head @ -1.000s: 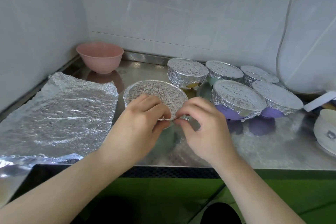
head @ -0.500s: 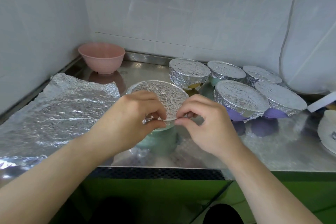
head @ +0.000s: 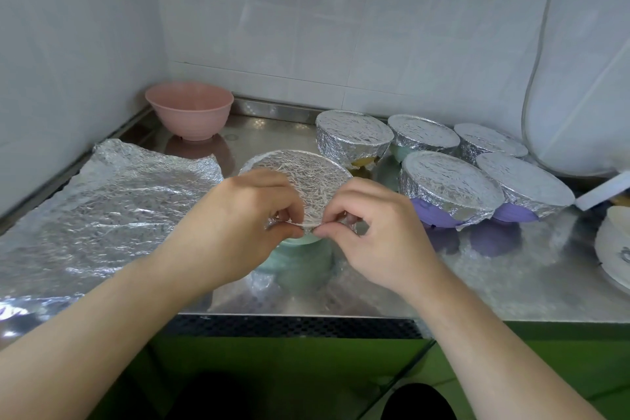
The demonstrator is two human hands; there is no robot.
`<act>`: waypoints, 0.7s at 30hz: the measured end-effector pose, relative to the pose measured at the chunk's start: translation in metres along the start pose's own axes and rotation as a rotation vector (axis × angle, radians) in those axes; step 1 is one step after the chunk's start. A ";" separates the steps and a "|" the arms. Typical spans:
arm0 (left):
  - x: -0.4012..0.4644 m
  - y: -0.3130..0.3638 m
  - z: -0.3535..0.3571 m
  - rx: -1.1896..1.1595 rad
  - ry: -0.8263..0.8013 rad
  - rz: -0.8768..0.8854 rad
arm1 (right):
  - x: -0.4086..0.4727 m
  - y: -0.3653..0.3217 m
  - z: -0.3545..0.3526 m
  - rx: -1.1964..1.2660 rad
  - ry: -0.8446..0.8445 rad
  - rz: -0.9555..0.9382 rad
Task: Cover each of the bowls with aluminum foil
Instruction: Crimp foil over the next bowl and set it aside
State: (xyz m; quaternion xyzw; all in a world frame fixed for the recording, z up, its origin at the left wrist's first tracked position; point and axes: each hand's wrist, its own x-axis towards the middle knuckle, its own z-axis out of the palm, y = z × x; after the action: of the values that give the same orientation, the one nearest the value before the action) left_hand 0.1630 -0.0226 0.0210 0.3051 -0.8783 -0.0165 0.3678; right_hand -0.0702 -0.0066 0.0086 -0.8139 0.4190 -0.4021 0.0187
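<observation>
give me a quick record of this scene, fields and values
surface: steel counter
in hand: green bowl, foil top
left hand: pinching foil at near rim
right hand: pinching foil at near rim
covered bowls at right: five
uncovered: pink bowl, back left
spare foil sheet: flat at left

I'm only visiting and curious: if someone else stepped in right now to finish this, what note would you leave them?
Left hand and right hand: both pinch the foil's near edge on the green bowl at the counter's front, folding it under the rim.
Done: five foil-covered bowls grouped at the right rear.
Left: finish crimping the green bowl, then cover the pink bowl, open in the back left corner.
The spare foil sheet lies flat at the left.
A white bowl at the right edge looks uncovered; only partly visible.
</observation>
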 end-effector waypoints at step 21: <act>0.000 0.000 0.006 0.009 -0.006 0.045 | 0.000 -0.001 0.001 0.044 -0.031 -0.001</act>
State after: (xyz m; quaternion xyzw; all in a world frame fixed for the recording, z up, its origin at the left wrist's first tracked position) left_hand 0.1594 -0.0235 0.0167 0.2871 -0.8861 -0.0051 0.3639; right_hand -0.0688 -0.0068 0.0084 -0.8198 0.4092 -0.3984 0.0430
